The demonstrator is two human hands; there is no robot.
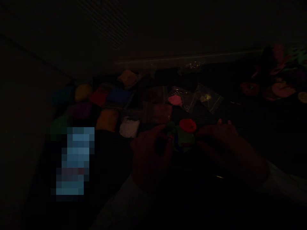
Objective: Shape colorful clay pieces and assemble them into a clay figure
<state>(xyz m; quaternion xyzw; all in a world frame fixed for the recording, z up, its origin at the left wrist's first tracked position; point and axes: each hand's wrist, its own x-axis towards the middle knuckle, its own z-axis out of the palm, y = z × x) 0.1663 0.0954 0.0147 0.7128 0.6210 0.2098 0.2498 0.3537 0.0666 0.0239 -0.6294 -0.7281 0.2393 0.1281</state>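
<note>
The scene is very dark. A flat green piece of what looks like modelling clay (187, 138) lies between my hands, with a blue strip (177, 142) across it. A bright red disc (187, 125) sits at its upper edge, and a darker green lump (171, 127) at its upper left. My left hand (151, 155) pinches the left side of the green piece, thumb and forefinger closed near a small reddish spot. At the right edge, my right hand (225, 147) has thumb and forefinger drawn together; anything between them is lost in shadow. Its other fingertips are raised.
Bags of coloured clay, among them orange (107, 120), white (129, 126), blue (118, 95) and pink (175, 100), lie beyond my left hand. A lit, pixelated rectangle (75, 159) is at left. Colourful shaped pieces (283, 89) lie far right. A wall rises behind.
</note>
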